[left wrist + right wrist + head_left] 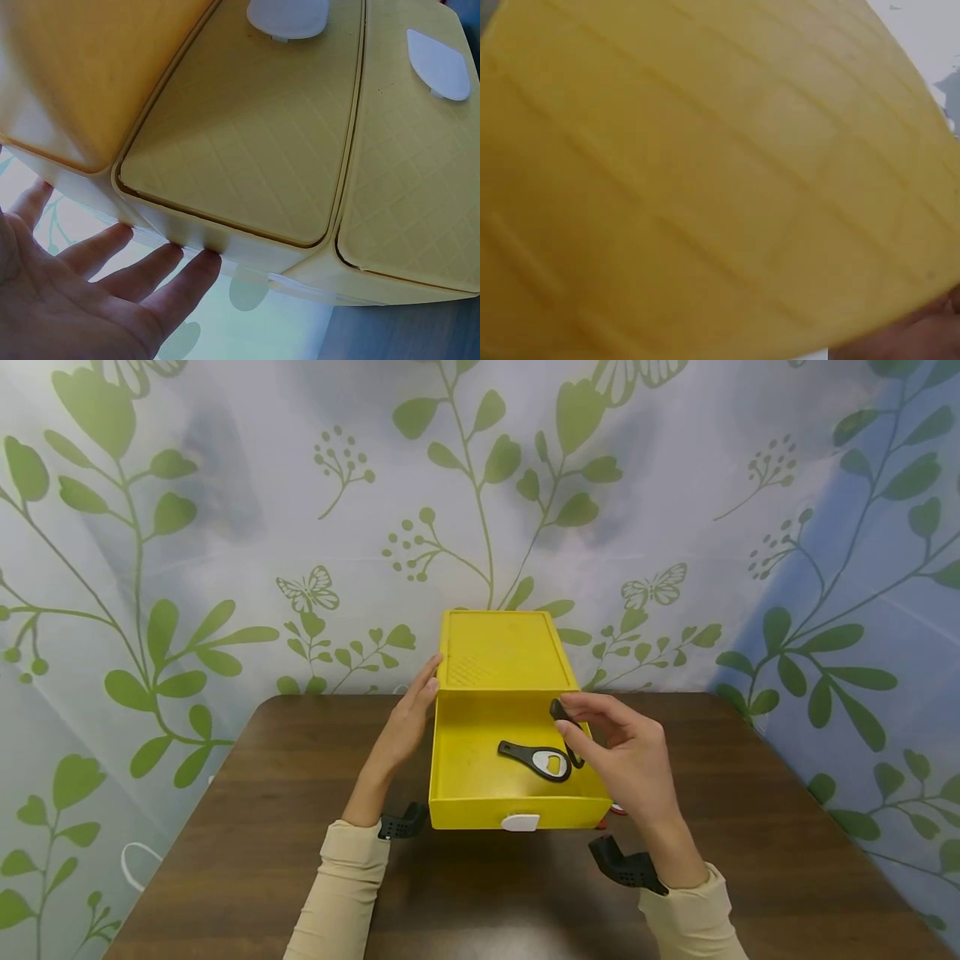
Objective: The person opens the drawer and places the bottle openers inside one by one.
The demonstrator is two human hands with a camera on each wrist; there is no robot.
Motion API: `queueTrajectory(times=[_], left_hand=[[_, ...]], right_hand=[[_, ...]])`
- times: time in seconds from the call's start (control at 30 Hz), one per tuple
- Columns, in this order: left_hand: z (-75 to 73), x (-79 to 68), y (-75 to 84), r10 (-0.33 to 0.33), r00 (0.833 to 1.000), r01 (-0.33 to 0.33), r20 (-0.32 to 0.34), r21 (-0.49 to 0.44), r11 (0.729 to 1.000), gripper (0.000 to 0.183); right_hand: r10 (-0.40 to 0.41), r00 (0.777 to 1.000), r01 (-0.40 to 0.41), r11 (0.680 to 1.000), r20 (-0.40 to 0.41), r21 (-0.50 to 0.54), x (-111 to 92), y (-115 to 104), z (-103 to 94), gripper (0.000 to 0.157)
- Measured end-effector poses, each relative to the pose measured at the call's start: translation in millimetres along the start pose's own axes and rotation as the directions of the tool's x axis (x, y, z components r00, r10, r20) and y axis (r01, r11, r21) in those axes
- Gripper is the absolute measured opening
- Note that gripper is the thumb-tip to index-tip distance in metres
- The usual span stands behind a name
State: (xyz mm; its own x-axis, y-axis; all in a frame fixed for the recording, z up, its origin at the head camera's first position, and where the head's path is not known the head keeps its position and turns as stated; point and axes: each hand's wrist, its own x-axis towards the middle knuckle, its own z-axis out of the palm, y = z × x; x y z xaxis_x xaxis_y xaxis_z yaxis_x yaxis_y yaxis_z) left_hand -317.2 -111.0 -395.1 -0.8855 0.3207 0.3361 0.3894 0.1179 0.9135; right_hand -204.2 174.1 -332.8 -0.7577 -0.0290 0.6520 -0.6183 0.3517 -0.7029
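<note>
A yellow drawer unit point(506, 647) stands on the table with its top drawer point(468, 814) pulled out. Inside the drawer lies a bottle opener point(534, 760) with a black handle and a metal head. My right hand point(626, 756), over the drawer's right side, pinches a slim black tool point(558, 710) between thumb and fingers; its lower end hangs beside the bottle opener. With fingers spread, my left hand point(405, 727) rests its fingertips point(202, 262) against the unit's left side. In the right wrist view, the yellow drawer front point(727, 180) hides most of the right hand point(922, 334).
White handles point(289, 15) mark the drawer fronts. Something red and white point(618, 808) shows partly behind the drawer's right corner. The brown table point(300, 793) meets a leaf-patterned curtain point(337, 527) at the back. A white cord point(135, 864) loops by the left edge.
</note>
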Motion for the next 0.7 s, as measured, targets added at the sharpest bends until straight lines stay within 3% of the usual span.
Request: queueTrajectory(times=[0.2,0.5,0.7], left_hand=[[-0.6,0.3,-0.2,-0.001,1.000,0.001,0.001,0.000,1.000,0.058],[0.3,0.7,-1.1,-0.002,1.000,0.002,0.008,0.007,1.000,0.057],[-0.9,-0.5,-0.1,0.000,1.000,0.000,0.000,0.007,1.000,0.057]], right_hand=[[0.040,0.998,-0.042,0.997,-0.037,-0.060,3,9,4.0,0.029],[-0.019,0.994,0.000,0.983,-0.104,-0.182,8,22,7.3,0.028],[0.016,0.997,-0.036,0.961,-0.076,-0.276,9,24,7.5,0.029]])
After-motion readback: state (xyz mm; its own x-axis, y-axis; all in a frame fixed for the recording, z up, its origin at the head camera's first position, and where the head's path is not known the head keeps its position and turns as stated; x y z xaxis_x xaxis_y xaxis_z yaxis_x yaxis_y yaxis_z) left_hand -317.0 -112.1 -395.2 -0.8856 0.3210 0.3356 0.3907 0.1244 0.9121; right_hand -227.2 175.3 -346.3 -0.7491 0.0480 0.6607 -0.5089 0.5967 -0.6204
